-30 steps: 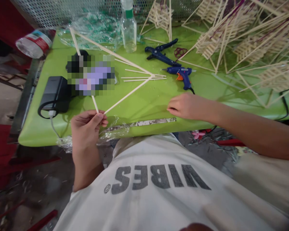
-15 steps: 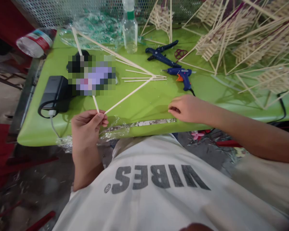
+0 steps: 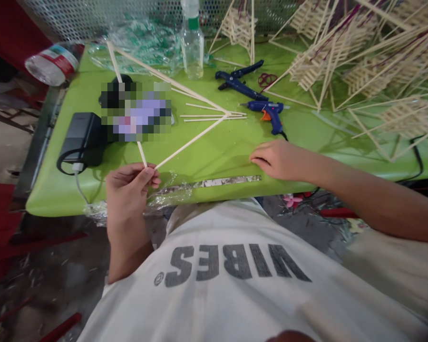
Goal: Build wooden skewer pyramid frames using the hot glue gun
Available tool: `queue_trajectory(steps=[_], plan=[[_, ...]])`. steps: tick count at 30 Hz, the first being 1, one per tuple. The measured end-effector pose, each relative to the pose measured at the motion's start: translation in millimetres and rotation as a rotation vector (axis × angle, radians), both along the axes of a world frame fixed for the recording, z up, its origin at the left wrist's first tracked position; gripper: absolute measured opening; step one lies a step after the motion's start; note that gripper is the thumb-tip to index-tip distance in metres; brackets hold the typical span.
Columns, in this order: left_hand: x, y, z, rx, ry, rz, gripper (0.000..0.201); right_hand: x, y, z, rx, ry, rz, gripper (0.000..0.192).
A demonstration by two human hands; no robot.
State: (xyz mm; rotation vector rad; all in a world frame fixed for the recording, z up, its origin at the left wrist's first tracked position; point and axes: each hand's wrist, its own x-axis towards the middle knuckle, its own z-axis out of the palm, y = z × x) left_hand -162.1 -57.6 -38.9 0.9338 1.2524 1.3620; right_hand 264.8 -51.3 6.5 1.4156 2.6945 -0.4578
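Observation:
My left hand [image 3: 128, 190] pinches the near corner of a thin wooden stick frame [image 3: 190, 141], where two sticks meet between thumb and fingers. The frame's sticks run to a far left corner and to a right corner lying among several loose wooden sticks [image 3: 199, 116]. My right hand [image 3: 276, 159] rests on the green table [image 3: 214, 161], fingers curled together, with nothing seen in them. Just beyond it lies a blue glue gun [image 3: 271, 110] with an orange trigger. Dark blue cutters [image 3: 240, 83] lie farther back. Near the front edge is a metal ruler-like strip [image 3: 231, 181].
Several stick structures [image 3: 328, 52] crowd the back right. A clear bottle [image 3: 192, 47] stands at the back beside crumpled plastic wrap [image 3: 139, 45]. At left are a black power adapter [image 3: 80, 137], a blurred-out purple object [image 3: 142, 116] and a plastic jar [image 3: 52, 64].
The fingers of my right hand have closed together a little, turning slightly downward. My left hand and the stick frame stay in place.

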Motion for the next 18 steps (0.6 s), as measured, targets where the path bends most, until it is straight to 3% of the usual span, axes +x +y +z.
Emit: queue_trajectory(steps=[9,15,18], plan=[[-3,0,-2.7,0.002,0.001,-0.011,0.022,-16,1,5.9,0.044,-0.202,0.1,0.039],[-2,-1,-0.9,0.002,0.016,-0.026,0.024,-7,4,0.2,0.021,-0.1,0.026,0.037],[-1,-1,1.5,-0.012,0.001,-0.015,0.025,4,5,-3.4,0.025,-0.025,0.064,0.038]])
